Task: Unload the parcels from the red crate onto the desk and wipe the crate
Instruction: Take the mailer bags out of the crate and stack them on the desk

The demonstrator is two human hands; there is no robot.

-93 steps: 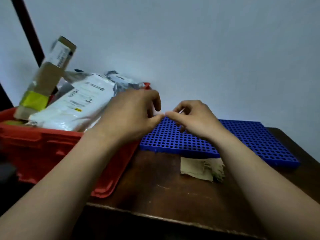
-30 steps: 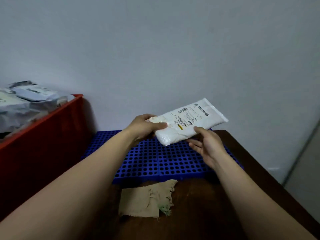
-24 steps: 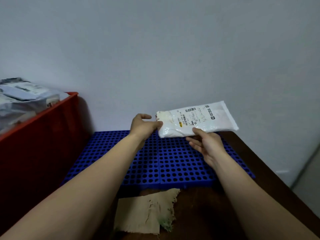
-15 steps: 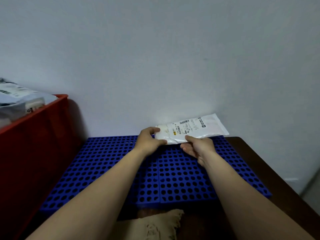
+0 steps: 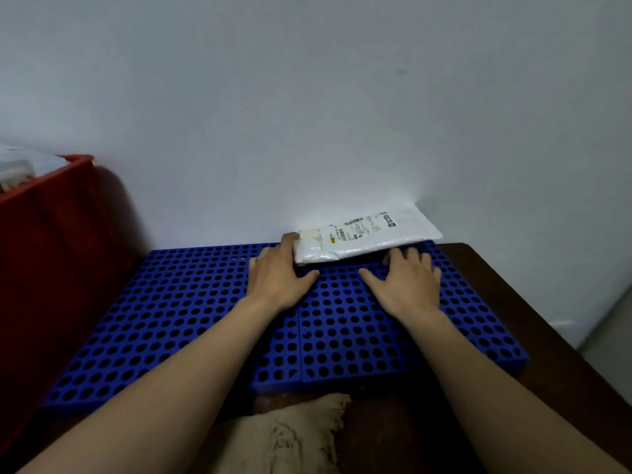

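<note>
The parcel [image 5: 366, 239] lay at 1 o'clock on the far edge of the blue mat [image 5: 191, 302], its long back edge against the wall [image 5: 307, 97]. The left hand [image 5: 278, 271] was spread flat on the mat, fingers straight, touching the parcel's 9 o'clock end and gripping nothing. The right hand [image 5: 407, 285] was likewise flat and unclenched, its fingertips at the parcel's near edge. The set-down looked all but finished. To do it well, both hands should slide back low without dragging the slippery bag, leaving it square to the wall with room for more. The crate [image 5: 51, 261] stood at 9 o'clock with parcels [image 5: 20, 165] showing over its rim, so much unloading seemingly lay ahead. The cloth [image 5: 290, 436] waited at 6 o'clock on the bench [image 5: 513, 302]. The parcel's label [image 5: 362, 229] carried a barcode, a yellow mark and fine print too small to read.
</note>
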